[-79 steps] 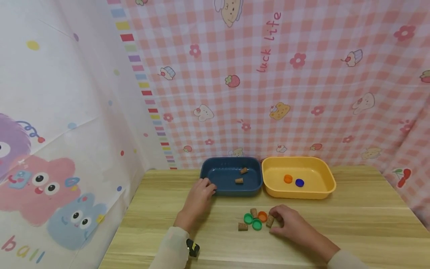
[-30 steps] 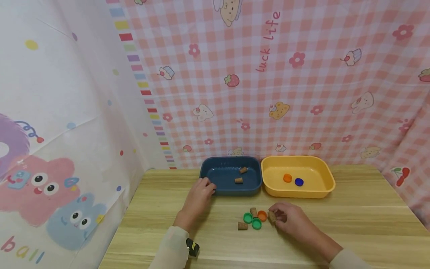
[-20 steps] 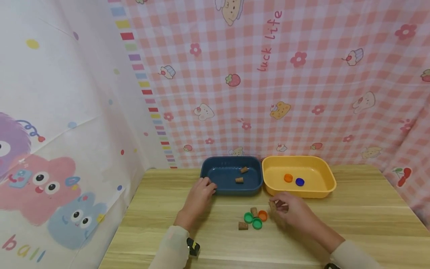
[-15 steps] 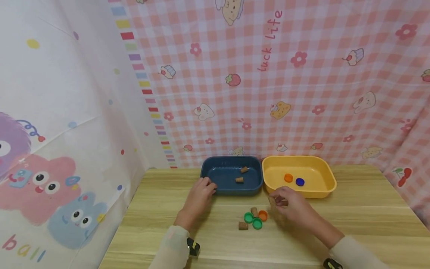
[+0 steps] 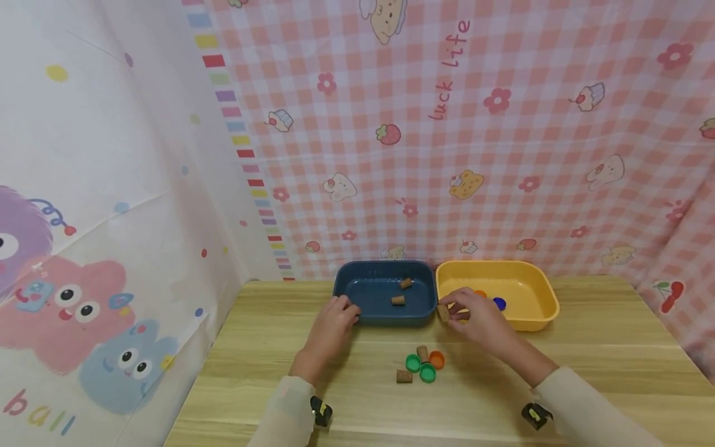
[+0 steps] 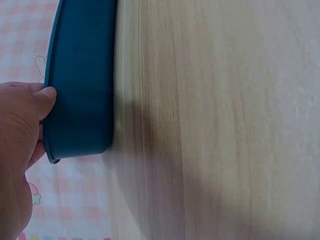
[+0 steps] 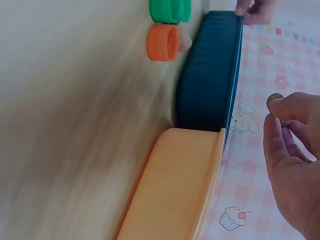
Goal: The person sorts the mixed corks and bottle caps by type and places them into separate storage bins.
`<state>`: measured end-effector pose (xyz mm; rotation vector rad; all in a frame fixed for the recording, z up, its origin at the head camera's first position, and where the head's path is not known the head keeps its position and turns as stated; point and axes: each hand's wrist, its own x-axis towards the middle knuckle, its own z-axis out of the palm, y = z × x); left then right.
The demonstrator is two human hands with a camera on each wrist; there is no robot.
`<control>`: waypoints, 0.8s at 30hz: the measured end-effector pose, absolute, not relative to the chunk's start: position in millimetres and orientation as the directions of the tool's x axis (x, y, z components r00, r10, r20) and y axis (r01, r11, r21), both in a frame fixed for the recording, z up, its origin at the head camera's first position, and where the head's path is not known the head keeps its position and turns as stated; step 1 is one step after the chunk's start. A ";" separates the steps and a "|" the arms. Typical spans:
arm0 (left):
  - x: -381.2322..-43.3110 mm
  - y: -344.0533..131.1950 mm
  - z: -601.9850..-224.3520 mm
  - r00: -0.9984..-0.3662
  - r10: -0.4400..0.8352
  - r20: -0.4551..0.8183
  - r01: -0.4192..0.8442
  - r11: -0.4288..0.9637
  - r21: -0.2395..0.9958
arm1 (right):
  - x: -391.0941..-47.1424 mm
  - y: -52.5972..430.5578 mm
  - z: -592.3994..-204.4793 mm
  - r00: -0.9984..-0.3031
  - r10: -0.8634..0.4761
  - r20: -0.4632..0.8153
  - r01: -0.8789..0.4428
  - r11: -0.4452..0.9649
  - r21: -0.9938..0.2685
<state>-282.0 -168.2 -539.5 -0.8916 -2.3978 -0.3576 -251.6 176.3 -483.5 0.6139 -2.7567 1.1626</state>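
Note:
A cork [image 5: 444, 312] is pinched between the thumb and fingers of my right hand [image 5: 485, 324], above the near left corner of the yellow tray [image 5: 539, 318]. The right wrist view shows the cork's end [image 7: 274, 101] at the fingertips. My left hand [image 5: 331, 329] grips the rim of the dark blue tray [image 5: 391, 319] at its left end; in the left wrist view its thumb [image 6: 46, 100] lies on the outer wall. Two corks [image 5: 398, 301] lie inside the blue tray. An orange cap, partly hidden by my right hand, and a blue cap [image 5: 499, 303] lie in the yellow tray.
In front of the trays, two green caps [image 5: 427, 373], an orange cap [image 5: 437, 360] and two corks [image 5: 404, 377] lie close together on the wooden table [image 5: 357, 410]. The trays stand side by side against a checked cloth [image 5: 491, 211].
My right hand has lifted the cork off the table beside the caps and carried it up and slightly left to the trays. The left hand stays on the blue tray.

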 end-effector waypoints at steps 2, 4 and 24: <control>-282.1 -168.2 -539.3 -0.628 0.516 0.582 0.664 0.746 0.054 | -257.3 174.5 -481.6 -0.922 -0.318 0.221 -0.381 0.637 -0.670; -282.1 -168.1 -539.1 -0.627 0.514 0.585 0.663 0.747 0.055 | -262.8 173.0 -479.8 -0.926 -0.313 0.210 -0.370 0.646 -0.667; -282.1 -167.6 -540.4 -0.602 0.515 0.610 0.672 0.740 0.038 | -301.5 155.0 -464.7 -0.941 -0.311 0.134 -0.317 0.668 -0.673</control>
